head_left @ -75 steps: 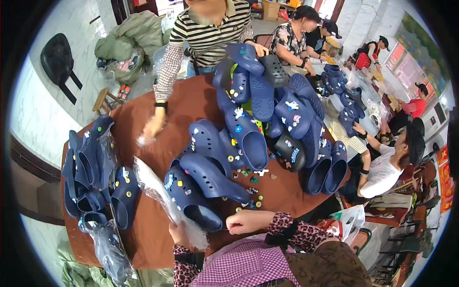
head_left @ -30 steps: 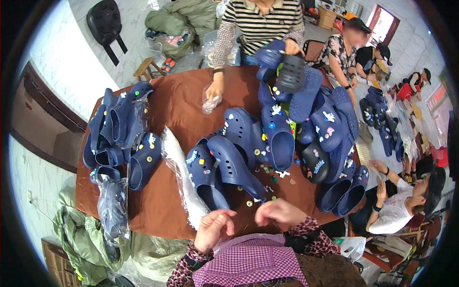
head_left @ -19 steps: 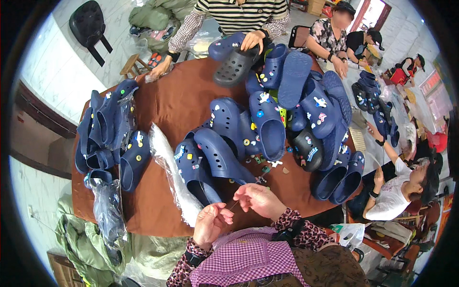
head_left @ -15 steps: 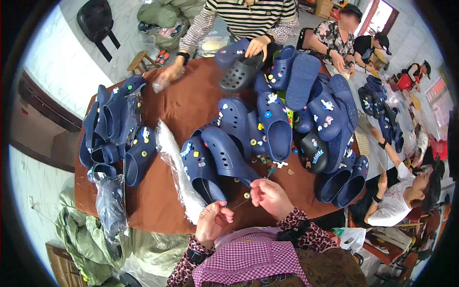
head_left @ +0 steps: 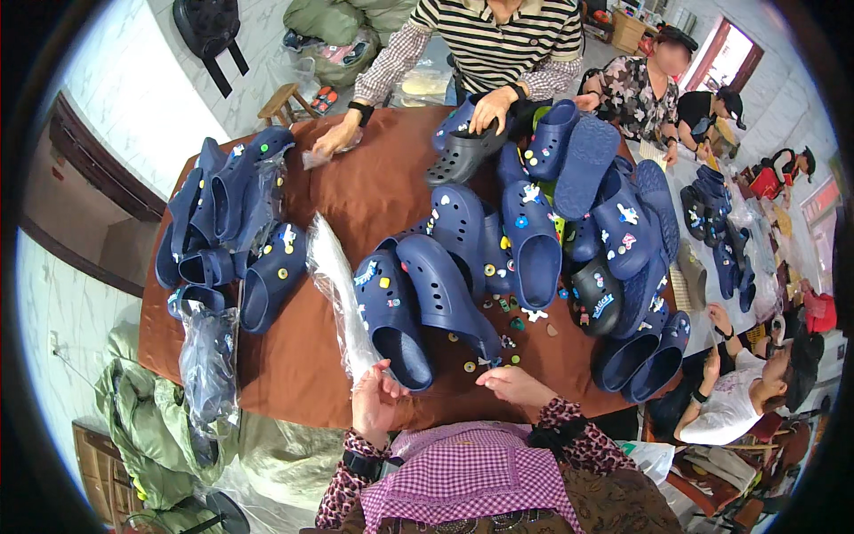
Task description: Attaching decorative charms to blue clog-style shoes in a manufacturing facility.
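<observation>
The navy clog (head_left: 378, 303) lies on the desk (head_left: 285, 383) just beyond the loosely curled, nearer left hand (head_left: 375, 396), long axis pointing away and slightly left, the right hand (head_left: 514, 385) half-closed beside the tilted clog's (head_left: 431, 280) near end, any grip by either impossible to tell.

1. Far left, we see a black chair (head_left: 208, 31) and a wooden stool (head_left: 281, 98).
2. Near left, we have green sacks (head_left: 147, 414).
3. Far right, we see a person in a floral top (head_left: 636, 96).
4. Near right, we spot a white plastic bag (head_left: 652, 458).
</observation>
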### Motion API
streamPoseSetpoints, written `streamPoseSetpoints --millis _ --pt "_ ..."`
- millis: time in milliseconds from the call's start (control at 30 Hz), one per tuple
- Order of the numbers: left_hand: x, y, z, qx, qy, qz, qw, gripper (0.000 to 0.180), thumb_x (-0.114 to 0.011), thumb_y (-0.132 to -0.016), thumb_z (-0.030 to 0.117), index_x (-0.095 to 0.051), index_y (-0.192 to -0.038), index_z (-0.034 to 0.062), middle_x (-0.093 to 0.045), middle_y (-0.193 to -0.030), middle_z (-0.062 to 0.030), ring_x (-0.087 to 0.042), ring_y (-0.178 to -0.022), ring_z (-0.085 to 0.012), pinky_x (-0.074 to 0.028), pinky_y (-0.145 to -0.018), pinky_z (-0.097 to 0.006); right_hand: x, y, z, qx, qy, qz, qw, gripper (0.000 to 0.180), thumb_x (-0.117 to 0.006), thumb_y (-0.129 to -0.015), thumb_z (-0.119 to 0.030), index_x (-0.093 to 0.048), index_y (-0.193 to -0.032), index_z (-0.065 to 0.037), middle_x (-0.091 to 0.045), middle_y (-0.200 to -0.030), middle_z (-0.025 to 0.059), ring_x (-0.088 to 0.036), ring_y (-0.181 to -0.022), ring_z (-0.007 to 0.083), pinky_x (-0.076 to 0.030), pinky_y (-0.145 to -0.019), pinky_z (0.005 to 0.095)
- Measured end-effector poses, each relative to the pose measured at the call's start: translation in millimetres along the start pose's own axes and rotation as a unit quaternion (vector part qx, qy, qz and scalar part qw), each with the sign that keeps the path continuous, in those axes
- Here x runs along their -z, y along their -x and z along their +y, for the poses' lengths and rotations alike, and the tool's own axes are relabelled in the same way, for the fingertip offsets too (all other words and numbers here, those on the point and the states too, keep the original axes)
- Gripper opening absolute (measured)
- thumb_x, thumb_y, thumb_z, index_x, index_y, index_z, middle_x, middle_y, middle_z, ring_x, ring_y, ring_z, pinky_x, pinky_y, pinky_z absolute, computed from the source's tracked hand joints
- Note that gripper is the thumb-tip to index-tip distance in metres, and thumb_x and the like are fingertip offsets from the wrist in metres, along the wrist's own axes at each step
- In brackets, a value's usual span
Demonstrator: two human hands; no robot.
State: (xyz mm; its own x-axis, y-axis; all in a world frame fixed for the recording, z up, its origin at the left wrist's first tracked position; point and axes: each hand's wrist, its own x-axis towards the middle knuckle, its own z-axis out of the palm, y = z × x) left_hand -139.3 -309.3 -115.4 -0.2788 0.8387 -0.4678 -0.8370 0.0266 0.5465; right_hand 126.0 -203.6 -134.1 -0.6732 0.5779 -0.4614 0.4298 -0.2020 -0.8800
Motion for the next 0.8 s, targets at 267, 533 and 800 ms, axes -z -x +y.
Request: streamPoseSetpoints --millis 267,533,800 --pt "-21.0 -27.9 -10.7 0.047 -0.109 0.012 0.993 0.021 -0.045 -0.096 0.020 -0.055 -0.101 0.0018 -0.038 -0.057 0.0027 -0.028 -0.043 -0.0049 -0.025 -0.040 -0.020 -37.7 -79.7 12.9 0.026 0.059 0.059 0.996 0.026 -0.046 -0.092 -0.019 -0.059 -0.101 0.001 -0.063 -0.085 0.0168 -0.061 -0.072 0.0289 -0.048 -0.067 0.0350" --pt "-27.9 -47.6 -9.7 -0.027 -0.219 0.011 0.975 0.023 -0.047 -0.096 0.022 -0.058 -0.098 0.0018 -0.040 -0.057 0.0048 -0.030 -0.043 -0.0022 -0.023 -0.037 -0.018 -54.5 -113.0 10.3 0.061 0.062 0.179 0.980 0.026 -0.050 -0.090 -0.017 -0.054 -0.110 -0.001 -0.062 -0.094 0.0236 -0.060 -0.088 0.0383 -0.047 -0.075 0.0414" --pt "-13.1 -61.1 -7.2 0.004 -0.260 0.079 0.962 0.023 -0.053 -0.092 0.023 -0.057 -0.100 0.0027 -0.042 -0.059 0.0064 -0.032 -0.044 -0.0009 -0.024 -0.037 -0.018 -57.3 -127.4 -37.2 0.141 0.146 0.237 0.950 0.039 -0.068 -0.079 -0.031 -0.054 -0.092 0.003 -0.056 -0.063 0.0151 -0.055 -0.055 0.0286 -0.042 -0.052 0.0388"
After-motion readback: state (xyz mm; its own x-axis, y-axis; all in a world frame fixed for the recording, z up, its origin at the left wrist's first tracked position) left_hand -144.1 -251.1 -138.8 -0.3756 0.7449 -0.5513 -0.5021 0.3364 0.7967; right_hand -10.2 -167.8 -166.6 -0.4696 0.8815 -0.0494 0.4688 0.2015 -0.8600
